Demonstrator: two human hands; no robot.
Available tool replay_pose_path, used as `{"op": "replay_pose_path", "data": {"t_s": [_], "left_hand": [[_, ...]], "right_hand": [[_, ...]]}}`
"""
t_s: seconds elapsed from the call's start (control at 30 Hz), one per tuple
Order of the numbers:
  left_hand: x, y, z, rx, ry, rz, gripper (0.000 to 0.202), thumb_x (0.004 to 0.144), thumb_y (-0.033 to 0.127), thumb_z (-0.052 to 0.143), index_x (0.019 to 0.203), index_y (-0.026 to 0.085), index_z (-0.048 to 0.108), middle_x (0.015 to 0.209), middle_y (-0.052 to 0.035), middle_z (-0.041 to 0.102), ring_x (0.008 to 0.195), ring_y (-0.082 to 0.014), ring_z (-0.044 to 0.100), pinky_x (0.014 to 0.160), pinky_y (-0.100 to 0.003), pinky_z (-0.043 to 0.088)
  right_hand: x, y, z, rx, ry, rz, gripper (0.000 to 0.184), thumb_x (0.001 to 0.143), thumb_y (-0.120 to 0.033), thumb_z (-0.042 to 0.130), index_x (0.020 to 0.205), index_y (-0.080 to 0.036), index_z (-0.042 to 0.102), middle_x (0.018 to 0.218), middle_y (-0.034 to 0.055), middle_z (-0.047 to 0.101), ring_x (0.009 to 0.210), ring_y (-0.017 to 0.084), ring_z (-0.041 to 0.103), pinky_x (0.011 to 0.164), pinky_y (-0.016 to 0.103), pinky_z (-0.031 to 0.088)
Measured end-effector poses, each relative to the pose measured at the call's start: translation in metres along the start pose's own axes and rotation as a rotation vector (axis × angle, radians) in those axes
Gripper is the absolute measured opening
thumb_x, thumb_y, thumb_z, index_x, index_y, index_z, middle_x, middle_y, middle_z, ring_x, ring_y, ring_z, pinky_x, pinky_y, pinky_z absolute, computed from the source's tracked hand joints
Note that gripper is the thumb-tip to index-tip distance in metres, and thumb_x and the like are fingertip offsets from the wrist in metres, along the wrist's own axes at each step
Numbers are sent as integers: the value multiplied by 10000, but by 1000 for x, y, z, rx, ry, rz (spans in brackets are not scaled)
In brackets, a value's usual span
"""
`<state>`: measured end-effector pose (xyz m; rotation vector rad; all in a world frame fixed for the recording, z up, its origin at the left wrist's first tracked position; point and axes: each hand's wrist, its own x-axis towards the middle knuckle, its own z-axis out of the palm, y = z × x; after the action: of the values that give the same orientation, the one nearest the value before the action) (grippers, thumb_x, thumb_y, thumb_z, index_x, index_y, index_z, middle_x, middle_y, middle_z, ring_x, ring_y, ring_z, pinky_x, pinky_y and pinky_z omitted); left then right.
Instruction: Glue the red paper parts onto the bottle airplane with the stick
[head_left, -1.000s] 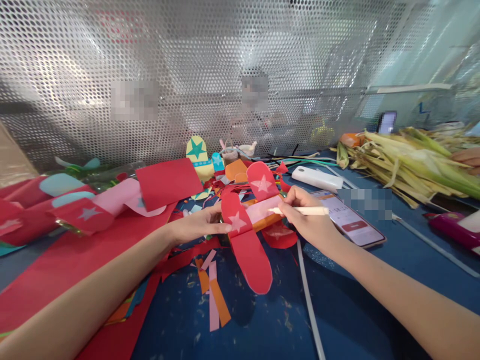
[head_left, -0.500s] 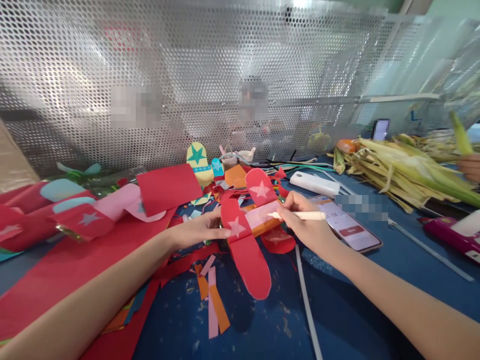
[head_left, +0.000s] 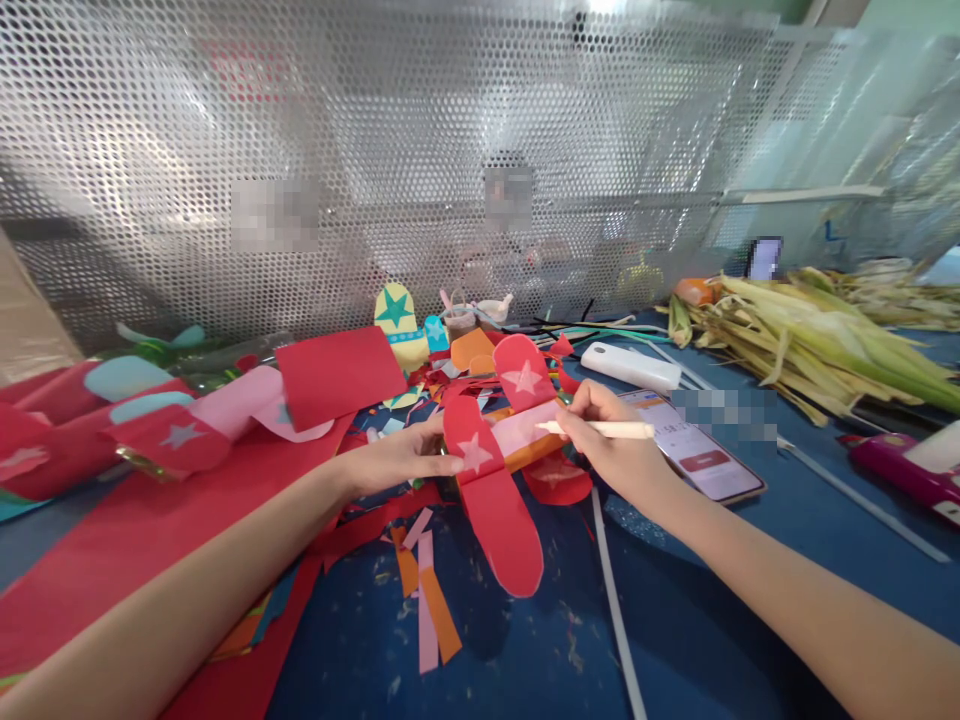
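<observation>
A red paper aeroplane [head_left: 491,480] with pale stars on its wings and a pink and orange body sits at the middle of the blue table. My left hand [head_left: 401,458] holds its left side, the fingers pinched on the near wing by the star. My right hand [head_left: 611,440] grips a thin white pen-like stick [head_left: 600,429], whose tip rests on the pink body.
Red paper sheets [head_left: 135,520] and coloured offcuts [head_left: 427,590] cover the left and front. A phone [head_left: 694,450] and a white case [head_left: 630,366] lie to the right, with corn husks [head_left: 817,340] beyond. A perforated metal screen [head_left: 420,150] closes off the back.
Both hands and the aeroplane stay almost where they were. Another person's hand at the far right edge, seen earlier by the husks, has gone from view.
</observation>
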<state>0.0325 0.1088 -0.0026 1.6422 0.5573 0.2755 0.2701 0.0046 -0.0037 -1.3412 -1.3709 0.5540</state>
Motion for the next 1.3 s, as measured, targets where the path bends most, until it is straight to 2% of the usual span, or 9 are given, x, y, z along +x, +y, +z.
{"op": "replay_pose_path", "data": {"t_s": [0.63, 0.83, 1.3], "left_hand": [[-2, 3, 1, 12, 22, -39, 554, 693, 493, 768, 1150, 232, 597, 1232, -82, 630, 1179, -288, 552, 990, -445, 417], [-1, 4, 1, 29, 0, -10, 564, 715, 487, 750, 1180, 220, 574, 1300, -88, 591, 1236, -294, 511, 1011, -430, 401], [-1, 4, 1, 44, 2, -22, 584, 704, 517, 749, 1167, 214, 564, 1301, -96, 584, 1245, -307, 502, 1013, -441, 397]], "right_hand": [[1, 0, -1, -13, -4, -15, 218, 785, -259, 548, 640, -239, 387, 516, -70, 452, 476, 108, 400, 481, 260, 282], [0, -2, -2, -26, -22, -19, 208, 778, -264, 542, 637, -239, 391, 509, -72, 426, 469, 106, 380, 474, 262, 268], [0, 0, -1, -7, -1, -21, 217, 783, -265, 545, 633, -238, 391, 513, -71, 424, 474, 106, 371, 477, 259, 278]]}}
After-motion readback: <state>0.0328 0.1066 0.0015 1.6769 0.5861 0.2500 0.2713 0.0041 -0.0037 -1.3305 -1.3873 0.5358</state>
